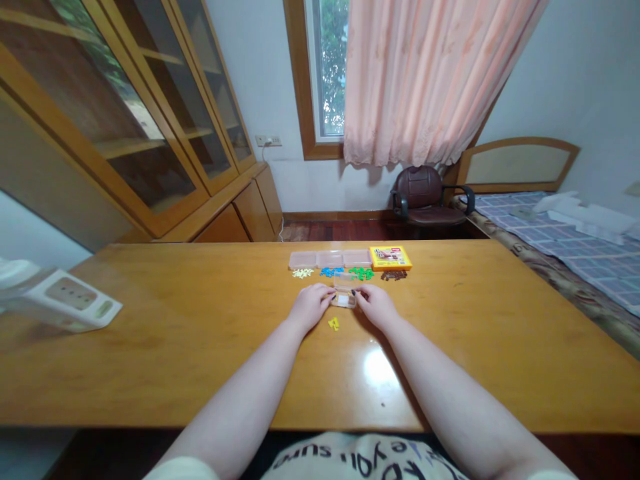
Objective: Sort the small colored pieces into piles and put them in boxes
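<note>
A small clear plastic box [344, 301] with its lid raised sits on the table between my hands. My left hand [313, 308] grips its left side with fingertips and thumb. On the opposite side, my right hand [376, 307] pinches the box's right edge. Something pale lies inside the box, too small to make out. Nearer to me are a few yellow plastic pieces [334, 324]. Beyond the box lie small piles of cream pieces [303, 273], blue pieces [331, 272], green pieces [361, 273] and brown pieces [394, 275].
Three clear plastic boxes [330, 259] stand in a row behind the piles, beside a yellow printed box [391, 257]. At the table's left is a white appliance [65, 297]. A brown chair [425, 193] stands past the far edge of the wooden table [200, 293].
</note>
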Tool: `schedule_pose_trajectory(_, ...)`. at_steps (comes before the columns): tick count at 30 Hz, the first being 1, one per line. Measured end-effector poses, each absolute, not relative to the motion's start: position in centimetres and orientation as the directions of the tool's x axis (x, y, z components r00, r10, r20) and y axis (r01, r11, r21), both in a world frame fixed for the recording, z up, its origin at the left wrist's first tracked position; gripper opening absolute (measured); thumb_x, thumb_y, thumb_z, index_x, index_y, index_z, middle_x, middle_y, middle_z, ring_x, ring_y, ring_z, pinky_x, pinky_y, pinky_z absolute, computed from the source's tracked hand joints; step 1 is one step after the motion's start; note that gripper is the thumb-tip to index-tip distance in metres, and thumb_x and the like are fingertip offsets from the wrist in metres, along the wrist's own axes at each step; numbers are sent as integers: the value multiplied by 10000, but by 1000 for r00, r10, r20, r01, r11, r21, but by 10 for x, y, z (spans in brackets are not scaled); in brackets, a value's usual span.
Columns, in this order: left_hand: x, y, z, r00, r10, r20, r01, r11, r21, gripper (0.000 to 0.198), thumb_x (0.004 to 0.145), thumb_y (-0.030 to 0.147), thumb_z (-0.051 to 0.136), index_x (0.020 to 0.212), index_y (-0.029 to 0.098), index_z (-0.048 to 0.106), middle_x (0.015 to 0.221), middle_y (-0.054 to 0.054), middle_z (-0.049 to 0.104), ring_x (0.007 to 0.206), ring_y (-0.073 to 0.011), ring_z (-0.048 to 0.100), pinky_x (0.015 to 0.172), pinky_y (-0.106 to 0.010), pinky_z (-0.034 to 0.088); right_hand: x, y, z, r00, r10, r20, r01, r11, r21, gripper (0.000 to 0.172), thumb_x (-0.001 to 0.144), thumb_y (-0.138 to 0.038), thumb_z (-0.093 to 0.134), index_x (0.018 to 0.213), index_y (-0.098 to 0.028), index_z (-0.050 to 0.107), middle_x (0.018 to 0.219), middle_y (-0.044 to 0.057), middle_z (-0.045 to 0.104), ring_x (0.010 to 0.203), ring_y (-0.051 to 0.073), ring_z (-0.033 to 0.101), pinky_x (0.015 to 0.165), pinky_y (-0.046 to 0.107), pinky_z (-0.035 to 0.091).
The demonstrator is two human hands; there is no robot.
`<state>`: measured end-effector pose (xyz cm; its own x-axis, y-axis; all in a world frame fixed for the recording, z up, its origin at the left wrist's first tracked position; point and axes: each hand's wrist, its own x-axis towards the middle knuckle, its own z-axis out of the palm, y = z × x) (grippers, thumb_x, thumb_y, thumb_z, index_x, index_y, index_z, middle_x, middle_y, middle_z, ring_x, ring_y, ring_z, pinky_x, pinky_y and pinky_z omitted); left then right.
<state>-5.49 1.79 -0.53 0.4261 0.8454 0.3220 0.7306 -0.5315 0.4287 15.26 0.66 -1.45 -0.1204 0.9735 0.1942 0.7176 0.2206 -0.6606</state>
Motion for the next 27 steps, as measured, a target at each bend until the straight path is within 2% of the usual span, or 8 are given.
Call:
schedule_pose_trajectory(3, -63, 15, -7, 397, 864, 309, 709, -503, 495, 172, 855, 201, 538, 944, 190, 684, 933, -49, 676, 880, -171, 607, 827, -304, 474, 151, 6, -15, -210, 962, 177, 744, 274, -609, 193, 843, -260, 530, 917, -190, 693, 857, 59, 673, 778, 172, 593, 705, 262, 425)
schedule_pose_trajectory(6, -69, 11, -1, 403, 869, 288, 707, -495, 505, 168, 857, 216, 529, 916, 198, 685, 914, -41, 671, 865, -167, 603, 813, -291, 471, 151, 6, -15, -302, 933, 197, 739, 360, -569, 164, 839, -243, 551, 881, -187, 699, 814, 48, 643, 767, 160, 575, 713, 252, 423)
schedule_pose_trajectory(12, -83, 6, 10, 661, 747, 73, 623, -600, 503, 105, 815, 249, 597, 858, 219, 689, 882, -9, 670, 841, -148, 597, 786, -245, 442, 150, 6, -15, -348, 914, 209, 733, 404, -548, 173, 865, -229, 541, 906, -179, 701, 838, 55, 634, 802, 158, 570, 748, 252, 423)
schedule_pose_trajectory(17, -82, 3, 11, 687, 726, -31, 630, -574, 523, 99, 790, 245, 623, 869, 221, 678, 894, -2, 671, 852, -150, 593, 775, -234, 428, 149, 6, -14, -403, 895, 191, 718, 438, -541, 176, 875, -221, 539, 929, -185, 703, 871, 56, 648, 827, 156, 576, 763, 249, 420)
schedule_pose_trajectory(22, -81, 3, 10, 665, 744, -70, 664, -545, 512, 115, 786, 223, 617, 889, 228, 669, 899, 3, 676, 841, -153, 596, 753, -232, 422, 148, 0, -6, -374, 893, 252, 731, 451, -512, 194, 875, -242, 529, 960, -178, 691, 839, 61, 664, 794, 158, 583, 742, 256, 420)
schedule_pose_trajectory(27, -80, 3, 8, 678, 733, -57, 654, -566, 502, 89, 800, 210, 590, 846, 217, 666, 877, 1, 671, 825, -151, 588, 736, -227, 415, 147, -12, 2, -547, 822, 157, 675, 544, -499, 184, 851, -286, 547, 924, -220, 703, 806, 32, 702, 728, 144, 613, 680, 234, 410)
